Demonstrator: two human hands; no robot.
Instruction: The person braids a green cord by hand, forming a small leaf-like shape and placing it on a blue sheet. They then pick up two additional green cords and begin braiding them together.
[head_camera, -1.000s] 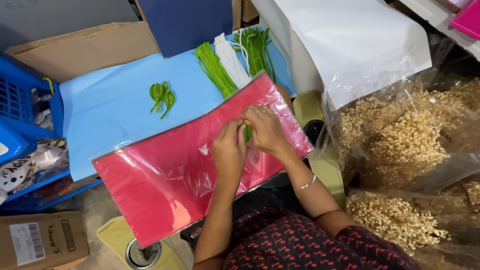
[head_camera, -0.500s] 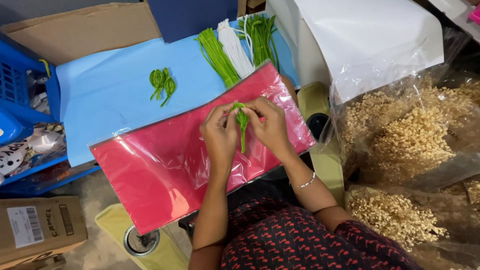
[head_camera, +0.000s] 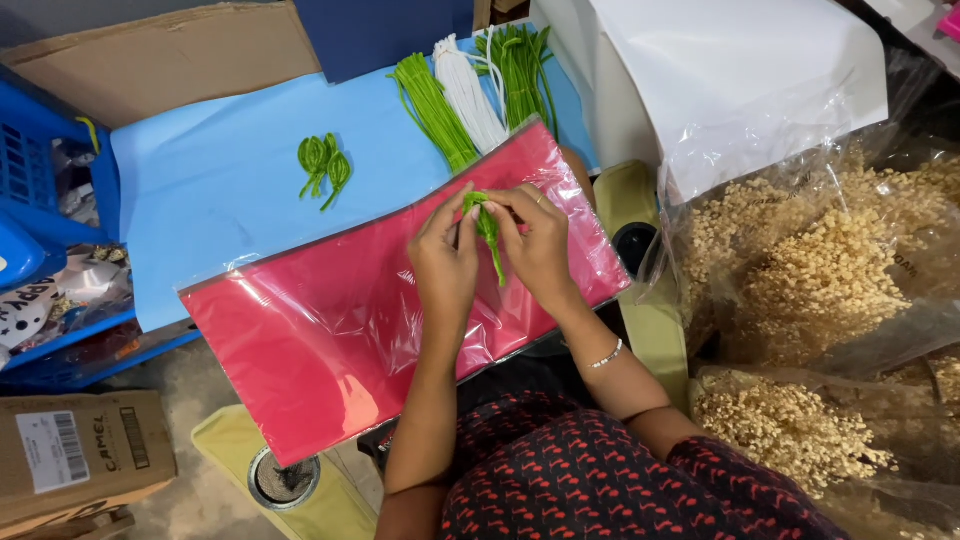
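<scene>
Both hands meet over a red sheet in clear plastic wrap (head_camera: 330, 330) lying across my lap. My left hand (head_camera: 445, 255) and my right hand (head_camera: 535, 240) pinch a green pipe-cleaner stem (head_camera: 488, 225) between their fingertips, its top bent into a loop and its tail hanging down. Two finished green loop shapes (head_camera: 322, 165) lie apart on the light blue sheet (head_camera: 220, 190) to the upper left. Bundles of straight green stems (head_camera: 432, 110), white stems (head_camera: 470, 90) and darker green stems (head_camera: 520, 65) lie at the far edge of the red sheet.
A white plastic-covered box (head_camera: 720, 70) stands at the upper right. Clear bags of beige dried sprigs (head_camera: 830, 270) fill the right side. Blue crates (head_camera: 40, 200) sit on the left, with cardboard boxes (head_camera: 80, 455) at lower left and behind.
My hands have lifted the green stem off the red sheet and brought it up between them, bending its top into a loop. The view has shifted slightly.
</scene>
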